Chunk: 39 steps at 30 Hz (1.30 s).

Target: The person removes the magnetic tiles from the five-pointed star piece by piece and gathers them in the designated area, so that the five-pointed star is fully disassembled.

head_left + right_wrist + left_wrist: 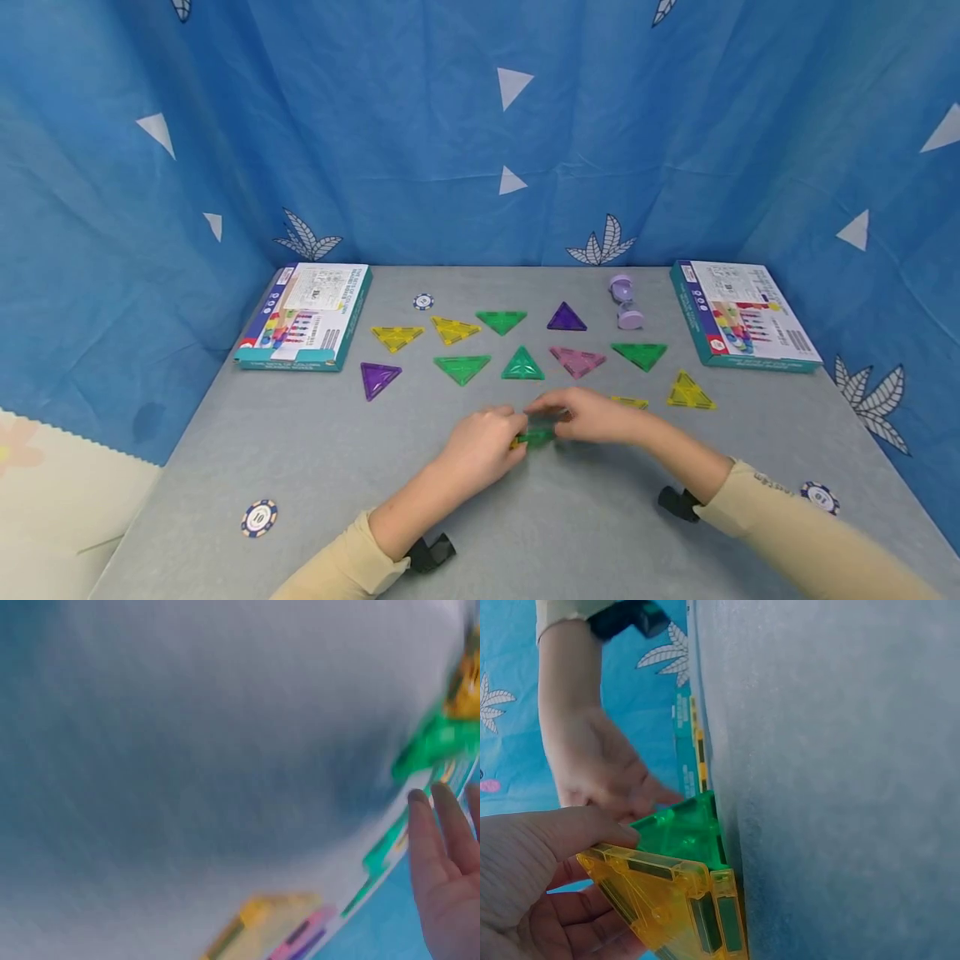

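My left hand [483,444] pinches a see-through yellow triangular tile [656,896] between thumb and fingers, low over the table. Against it leans a green triangular tile [682,834], also seen in the head view just right of the left fingertips. The two tiles meet at an angle, with their lower edges at the tabletop. My right hand [588,415] hovers beside the green tile, its fingers [450,832] extended and slightly apart from it in the right wrist view. That view is blurred.
Loose triangular tiles lie beyond the hands: a teal one [522,364], a pink one [577,361], a purple one [378,379] and several others. Boxes stand at the left [303,317] and right [742,317]. A lilac hourglass [626,302] and chips, including one chip [259,518], are on the table.
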Available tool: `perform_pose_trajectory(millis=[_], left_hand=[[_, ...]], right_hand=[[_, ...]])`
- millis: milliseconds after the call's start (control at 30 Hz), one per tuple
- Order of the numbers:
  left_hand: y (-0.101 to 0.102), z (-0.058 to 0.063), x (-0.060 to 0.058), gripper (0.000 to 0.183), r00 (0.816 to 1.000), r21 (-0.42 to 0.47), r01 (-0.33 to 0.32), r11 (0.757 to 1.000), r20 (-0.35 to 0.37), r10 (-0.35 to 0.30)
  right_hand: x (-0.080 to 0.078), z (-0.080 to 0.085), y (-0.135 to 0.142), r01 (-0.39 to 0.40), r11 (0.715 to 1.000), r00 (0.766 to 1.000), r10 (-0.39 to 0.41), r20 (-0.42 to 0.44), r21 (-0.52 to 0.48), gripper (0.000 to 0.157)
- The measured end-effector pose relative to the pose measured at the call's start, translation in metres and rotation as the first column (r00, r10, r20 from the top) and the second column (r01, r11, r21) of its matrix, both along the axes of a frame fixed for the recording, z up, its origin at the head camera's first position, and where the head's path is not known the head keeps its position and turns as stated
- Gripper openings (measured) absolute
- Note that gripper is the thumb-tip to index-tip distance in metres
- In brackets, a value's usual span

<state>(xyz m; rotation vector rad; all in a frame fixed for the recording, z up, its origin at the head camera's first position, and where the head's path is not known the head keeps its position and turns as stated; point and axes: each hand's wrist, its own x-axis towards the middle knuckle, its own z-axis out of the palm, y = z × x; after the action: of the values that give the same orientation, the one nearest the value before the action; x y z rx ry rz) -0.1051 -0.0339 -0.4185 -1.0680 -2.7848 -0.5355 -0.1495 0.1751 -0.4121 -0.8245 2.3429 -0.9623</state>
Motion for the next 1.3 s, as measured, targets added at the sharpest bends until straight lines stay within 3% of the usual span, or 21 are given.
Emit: perform_pose_trajectory(millis=[100, 300, 500, 633, 767, 900, 1000, 1133, 1300], left_hand=[[-0.001, 0.001, 0.001, 0.006, 1.0, -0.009, 0.02, 1.0, -0.003, -0.02], [-0.007, 0.003, 0.003, 0.011, 0.995, -0.051, 0.096, 0.994, -0.022, -0.097], [-0.016, 0.006, 0.014, 0.019, 0.995, -0.084, -0.036, 0.996, -0.094, 0.028], [-0.018, 0.008, 0.017, 0.011, 0.988, -0.055, -0.068, 0.996, -0.139, 0.059], [-0.02, 0.005, 0.016, 0.009, 0.989, -0.02, -0.077, 0.997, -0.132, 0.073], [-0.022, 0.002, 0.015, 0.01, 0.992, 0.012, -0.077, 0.997, -0.101, 0.078], [-0.024, 0.002, 0.016, 0.008, 0.994, 0.026, -0.078, 0.997, -0.077, 0.08], [-0.027, 0.002, 0.018, 0.008, 0.995, 0.02, -0.083, 0.996, -0.056, 0.084], [-0.028, 0.003, 0.019, 0.008, 0.996, 0.018, -0.086, 0.996, -0.027, 0.086]], right_hand=[[0.014, -0.006, -0.003, -0.051, 0.995, 0.994, 0.059, -0.093, 0.082, 0.038], [0.031, -0.017, -0.008, 0.021, 0.991, 0.938, 0.028, -0.345, 0.135, 0.021], [0.038, -0.021, -0.01, 0.056, 0.992, 0.893, 0.001, -0.45, 0.112, 0.015], [0.036, -0.016, -0.008, 0.058, 0.995, 0.877, -0.011, -0.48, 0.085, 0.012], [0.028, -0.009, -0.002, 0.066, 0.997, 0.896, -0.045, -0.441, 0.033, 0.01], [0.016, -0.004, 0.01, 0.164, 0.986, 0.951, -0.167, -0.259, -0.036, 0.01], [0.006, -0.003, 0.015, 0.221, 0.974, 0.966, -0.225, -0.127, -0.043, 0.014], [-0.008, -0.008, 0.014, 0.174, 0.984, 0.982, -0.175, -0.065, -0.021, 0.02], [-0.017, -0.016, 0.007, 0.131, 0.991, 0.99, -0.13, -0.054, 0.016, 0.02]])
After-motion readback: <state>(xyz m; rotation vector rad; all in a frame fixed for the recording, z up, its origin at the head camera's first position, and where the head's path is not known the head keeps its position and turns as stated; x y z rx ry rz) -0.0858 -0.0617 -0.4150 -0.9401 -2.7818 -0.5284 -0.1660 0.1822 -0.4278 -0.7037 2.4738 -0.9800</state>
